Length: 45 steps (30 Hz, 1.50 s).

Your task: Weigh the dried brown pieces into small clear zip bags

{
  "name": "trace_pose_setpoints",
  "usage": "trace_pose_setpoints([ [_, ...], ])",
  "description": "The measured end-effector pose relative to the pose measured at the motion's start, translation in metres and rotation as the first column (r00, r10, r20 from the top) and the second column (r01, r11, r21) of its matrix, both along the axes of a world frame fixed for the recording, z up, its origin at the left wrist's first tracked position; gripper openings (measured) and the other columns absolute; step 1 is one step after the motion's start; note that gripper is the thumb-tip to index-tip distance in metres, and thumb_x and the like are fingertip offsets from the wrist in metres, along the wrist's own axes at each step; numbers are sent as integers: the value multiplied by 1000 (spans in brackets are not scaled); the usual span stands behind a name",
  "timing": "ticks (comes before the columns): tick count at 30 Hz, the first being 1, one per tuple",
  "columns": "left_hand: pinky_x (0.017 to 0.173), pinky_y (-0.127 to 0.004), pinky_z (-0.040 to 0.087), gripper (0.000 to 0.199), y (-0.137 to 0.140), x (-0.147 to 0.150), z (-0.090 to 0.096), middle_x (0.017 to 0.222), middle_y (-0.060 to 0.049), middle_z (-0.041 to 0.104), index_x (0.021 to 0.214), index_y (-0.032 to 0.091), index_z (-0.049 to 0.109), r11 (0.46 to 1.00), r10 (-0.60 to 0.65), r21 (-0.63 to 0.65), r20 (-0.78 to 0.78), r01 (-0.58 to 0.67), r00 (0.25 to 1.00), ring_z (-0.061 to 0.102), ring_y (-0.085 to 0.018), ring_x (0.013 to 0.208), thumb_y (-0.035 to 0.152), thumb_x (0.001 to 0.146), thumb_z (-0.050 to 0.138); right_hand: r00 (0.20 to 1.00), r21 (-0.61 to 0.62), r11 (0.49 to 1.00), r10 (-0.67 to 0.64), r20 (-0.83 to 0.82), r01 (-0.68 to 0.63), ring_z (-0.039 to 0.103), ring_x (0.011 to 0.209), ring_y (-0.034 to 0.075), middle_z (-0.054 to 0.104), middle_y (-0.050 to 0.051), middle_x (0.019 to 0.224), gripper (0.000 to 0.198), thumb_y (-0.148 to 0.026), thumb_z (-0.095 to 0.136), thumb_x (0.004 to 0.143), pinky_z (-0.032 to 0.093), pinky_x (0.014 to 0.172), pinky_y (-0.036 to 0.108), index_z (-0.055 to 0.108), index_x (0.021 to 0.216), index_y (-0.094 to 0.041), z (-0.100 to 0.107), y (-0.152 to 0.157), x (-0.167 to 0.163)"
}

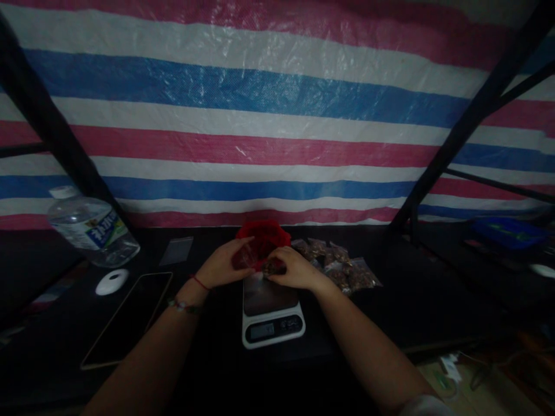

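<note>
A kitchen scale (271, 300) with a white rim and a lit display stands at the middle of the black table. Behind it sits a red plastic bag (264, 234), its mouth open. My left hand (223, 264) is at the bag's left side, thumb and fingers curved around a small clear plastic bag (245, 257), which is dim and partly hidden. Over the scale's far edge, my right hand (297, 270) has its fingers closed on a clump of dried brown bits (272, 267). Several small filled zip bags (347, 268) lie to the right of that hand.
To the left are a large clear bottle (93, 228), a white computer mouse (111, 282), a phone (130, 320) and a flat zip bag (177, 251). Black metal posts (451, 144) flank a striped plastic sheet (269, 144). A blue container (507, 232) is at far right.
</note>
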<state>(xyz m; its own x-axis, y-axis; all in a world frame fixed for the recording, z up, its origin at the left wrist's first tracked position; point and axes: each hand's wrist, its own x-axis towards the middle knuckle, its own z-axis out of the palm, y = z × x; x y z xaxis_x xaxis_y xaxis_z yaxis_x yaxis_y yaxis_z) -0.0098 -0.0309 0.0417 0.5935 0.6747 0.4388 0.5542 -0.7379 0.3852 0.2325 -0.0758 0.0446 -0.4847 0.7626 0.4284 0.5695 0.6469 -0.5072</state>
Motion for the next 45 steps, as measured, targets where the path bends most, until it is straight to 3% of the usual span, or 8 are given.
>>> trace_pose_setpoints([
  [6, 96, -42, 46, 70, -9, 15, 0, 125, -13, 59, 128, 18, 49, 999, -19, -29, 85, 22, 996, 57, -28, 111, 44, 67, 71, 938, -30, 996, -84, -336, 78, 63, 89, 18, 67, 5, 100, 37, -17, 64, 68, 49, 81, 32, 60, 105, -19, -1, 0, -1],
  [12, 91, -40, 48, 68, -19, 33, 0, 115, -12, 62, 123, 17, 50, 1000, 7, -29, 201, -1, 979, 61, -26, 103, 46, 66, 72, 946, 30, 996, -72, -317, 86, 61, 98, 21, 66, 6, 104, 39, -21, 73, 68, 48, 88, 38, 64, 106, -23, -5, 5, -2],
  [17, 89, -40, 49, 67, -21, 40, -3, 111, -11, 63, 122, 17, 49, 997, 19, -71, 276, 1, 961, 62, -26, 100, 44, 66, 73, 897, -117, 991, -108, -428, 64, 65, 87, 18, 66, 5, 101, 41, -22, 75, 67, 53, 78, 33, 62, 105, -22, -9, 4, -3],
  [22, 86, -39, 51, 63, -25, 47, -6, 107, -10, 63, 118, 17, 49, 986, 19, -161, 381, 47, 925, 63, -24, 98, 40, 65, 74, 927, 35, 999, 29, -374, -18, 60, 103, 20, 66, 5, 104, 28, -23, 75, 70, 49, 90, 37, 68, 98, -24, 1, 1, -1],
  [26, 87, -40, 51, 62, -26, 51, -9, 112, -11, 61, 117, 18, 49, 961, 11, -250, 466, 120, 885, 61, -25, 102, 36, 64, 76, 884, -20, 998, 42, -465, -57, 61, 103, 20, 64, 5, 110, 36, -23, 71, 74, 50, 90, 37, 67, 109, -28, -1, 0, -1],
  [35, 86, -35, 48, 51, -24, 52, -15, 110, -9, 62, 111, 19, 53, 843, 97, -416, 741, 341, 665, 61, -22, 99, 38, 68, 74, 657, -107, 985, 9, -754, -136, 60, 104, 18, 58, 4, 116, 40, -25, 74, 70, 54, 88, 34, 65, 108, -31, -10, 5, -6],
  [42, 77, -36, 52, 49, -12, 39, -13, 106, -9, 65, 114, 20, 52, 605, 311, -618, 764, 501, 566, 65, -19, 83, 57, 81, 52, 770, -243, 963, -69, -634, -114, 60, 110, 21, 58, 6, 126, 54, -23, 68, 74, 52, 92, 39, 52, 125, -29, -7, 3, -6],
  [45, 79, -40, 53, 55, -7, 27, -4, 111, -10, 64, 115, 20, 53, 575, 404, -669, 733, 471, 548, 65, -21, 86, 63, 84, 39, 767, -253, 959, -67, -638, -127, 63, 106, 20, 59, 8, 124, 57, -20, 65, 75, 54, 88, 36, 48, 129, -27, -8, 2, -7],
])
